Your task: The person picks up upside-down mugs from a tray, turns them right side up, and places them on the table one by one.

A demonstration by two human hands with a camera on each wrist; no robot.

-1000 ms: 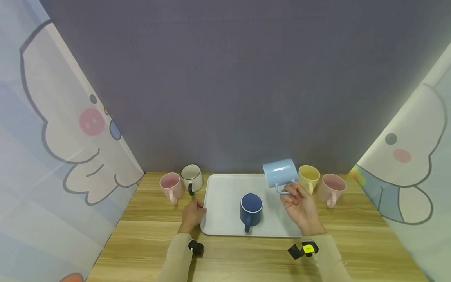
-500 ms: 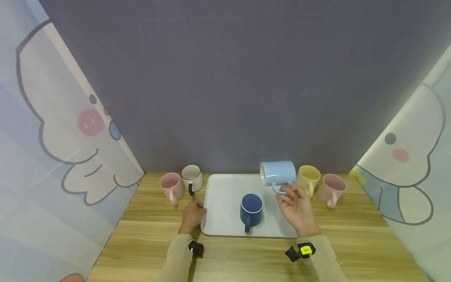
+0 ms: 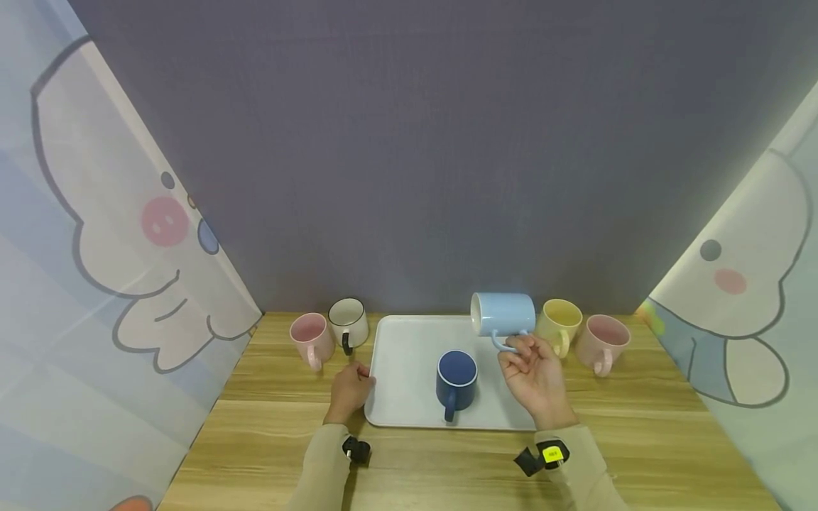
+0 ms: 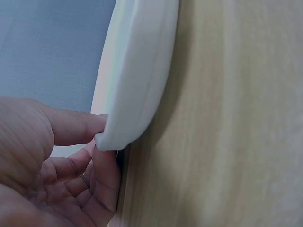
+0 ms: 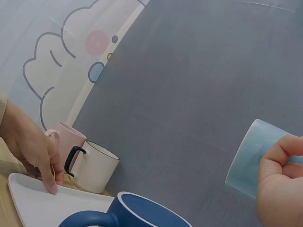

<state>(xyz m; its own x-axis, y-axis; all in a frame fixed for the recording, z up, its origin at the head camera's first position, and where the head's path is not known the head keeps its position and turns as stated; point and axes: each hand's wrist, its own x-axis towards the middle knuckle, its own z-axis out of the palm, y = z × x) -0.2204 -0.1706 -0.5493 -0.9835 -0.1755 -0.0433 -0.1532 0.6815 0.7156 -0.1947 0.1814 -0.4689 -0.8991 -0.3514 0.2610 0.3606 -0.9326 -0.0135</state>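
My left hand (image 3: pixel 350 390) pinches the left rim of a white tray (image 3: pixel 402 341); in the left wrist view the thumb lies over the tray's edge (image 4: pixel 137 80) and a finger is under it. My right hand (image 3: pixel 540 376) grips a light blue mug (image 3: pixel 508 314) by its handle. That mug is held in the air above the tray's back right part, lying sideways with its mouth to the left. A dark blue mug (image 3: pixel 456 387) stands on the tray, right of its middle, handle toward me; its top shows blue inside a white ring.
Left of the tray, a pink mug (image 3: pixel 313 337) and a white mug with black handle (image 3: pixel 350 323) stand on the wooden table (image 3: pixel 447 468). To its right are a yellow mug (image 3: pixel 557 323) and another pink mug (image 3: pixel 601 344). A grey wall (image 3: pixel 409 156) rises behind.
My right hand has moved slightly left with the light blue mug, which has turned from a tilt to nearly level, its mouth now more in view. The left hand has stayed at the tray's rim.
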